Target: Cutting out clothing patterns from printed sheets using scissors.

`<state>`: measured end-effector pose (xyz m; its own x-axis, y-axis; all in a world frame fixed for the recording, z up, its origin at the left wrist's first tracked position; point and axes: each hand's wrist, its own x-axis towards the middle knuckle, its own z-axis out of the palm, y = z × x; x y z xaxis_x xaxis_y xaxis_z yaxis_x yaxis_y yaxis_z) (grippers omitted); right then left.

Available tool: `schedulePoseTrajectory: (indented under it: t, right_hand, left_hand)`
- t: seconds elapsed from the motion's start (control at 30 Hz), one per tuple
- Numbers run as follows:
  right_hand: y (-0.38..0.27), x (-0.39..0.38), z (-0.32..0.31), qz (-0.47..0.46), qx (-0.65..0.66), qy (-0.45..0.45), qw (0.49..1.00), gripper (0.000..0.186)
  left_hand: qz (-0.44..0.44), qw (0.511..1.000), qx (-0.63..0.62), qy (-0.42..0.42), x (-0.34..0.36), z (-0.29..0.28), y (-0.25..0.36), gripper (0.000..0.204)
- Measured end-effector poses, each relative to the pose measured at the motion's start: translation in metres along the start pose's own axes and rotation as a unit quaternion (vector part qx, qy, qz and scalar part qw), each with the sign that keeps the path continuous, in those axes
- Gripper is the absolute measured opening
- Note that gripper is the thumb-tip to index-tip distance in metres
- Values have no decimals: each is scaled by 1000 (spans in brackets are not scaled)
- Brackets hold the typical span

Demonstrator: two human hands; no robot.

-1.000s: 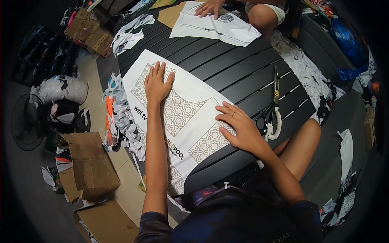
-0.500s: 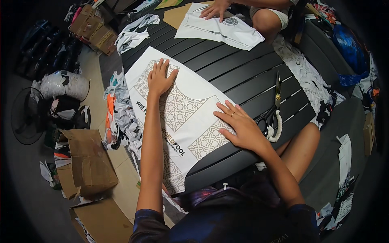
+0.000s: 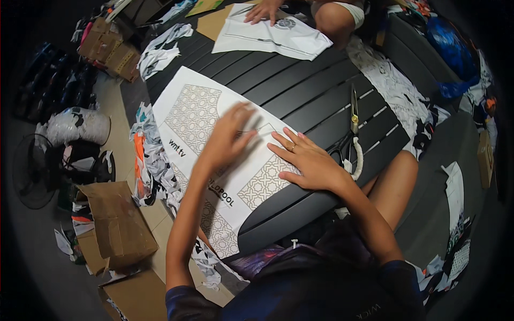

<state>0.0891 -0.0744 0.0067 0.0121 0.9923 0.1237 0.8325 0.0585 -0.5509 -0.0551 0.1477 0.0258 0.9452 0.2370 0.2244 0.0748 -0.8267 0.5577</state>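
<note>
A white fabric panel (image 3: 251, 150) with a lattice pattern and printed lettering lies flat on the dark slatted table (image 3: 289, 96). My left hand (image 3: 227, 136) is over the middle of the panel, blurred by motion. Its fingers and thumb are apart, and nothing shows in them. Whether it touches the cloth I cannot tell. My right hand (image 3: 310, 163), with a ring on one finger, rests with spread fingers on the panel's right edge. Just beyond it lie large scissors (image 3: 354, 120), their black handle partly wrapped in white.
Across the table another person's hand (image 3: 262, 10) rests on a white printed cloth (image 3: 267, 37) over brown card. White scraps (image 3: 166, 51) lie at the far left edge, and more (image 3: 383, 80) at the right. Cardboard boxes (image 3: 115, 224) stand on the floor to the left.
My left hand has moved from the panel's far left part toward my right hand. My right hand stays spread on the panel. The whole view has shifted slightly.
</note>
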Motion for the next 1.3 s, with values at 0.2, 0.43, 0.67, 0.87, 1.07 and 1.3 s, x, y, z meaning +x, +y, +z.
schedulePoseTrajectory:
  t: [0.2,0.43,0.67,0.87,1.07,1.3]
  right_hand:
    - [2,-31,-30,29,50,92,994,47]
    - [-9,-96,-62,251,-22,216,943,32]
    - [-17,-114,-72,342,-111,119,926,50]
    - [-10,-117,-77,401,-77,97,908,61]
    - [-9,-142,-76,418,13,118,901,72]
    - [-1,-148,-57,391,-113,77,910,76]
  left_hand:
    - [43,996,54,-50,-19,45,56,54]
    - [46,992,109,-39,-20,61,64,56]
    - [67,992,97,-50,-10,60,65,56]
    - [94,991,89,-43,-6,69,71,62]
    - [122,990,60,-31,-12,75,70,62]
    - [107,991,81,-15,-15,84,77,64]
